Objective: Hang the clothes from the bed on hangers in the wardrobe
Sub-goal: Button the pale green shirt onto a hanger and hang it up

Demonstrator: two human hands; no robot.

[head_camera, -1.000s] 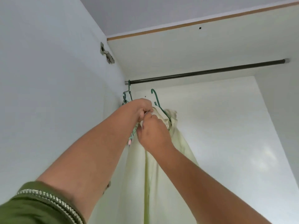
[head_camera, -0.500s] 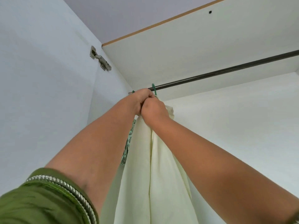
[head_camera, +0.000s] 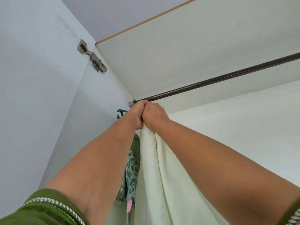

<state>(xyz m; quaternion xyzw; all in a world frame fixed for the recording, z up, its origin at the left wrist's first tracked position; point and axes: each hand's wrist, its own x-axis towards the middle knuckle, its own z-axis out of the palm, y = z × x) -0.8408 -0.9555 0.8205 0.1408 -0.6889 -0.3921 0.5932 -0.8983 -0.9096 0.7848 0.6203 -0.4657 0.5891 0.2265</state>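
While both fists pressed together at left end of wardrobe rail (head_camera: pixel 227 77), left hand (head_camera: pixel 136 114) and right hand (head_camera: pixel 155 114) clutched pale yellow garment (head_camera: pixel 162 184) top; green leaf-print garment (head_camera: pixel 132 168) hung just left.

The left hand (head_camera: pixel 138 114) and right hand (head_camera: pixel 154 115), apart from the rail (head_camera: pixel 215 78) 1 second ago with a green hanger hook showing above them, now sit pressed together just under its left end. The hook is hidden behind the fists. The pale garment (head_camera: pixel 162 176) hangs straight below the grip, its bunched top no longer visible.
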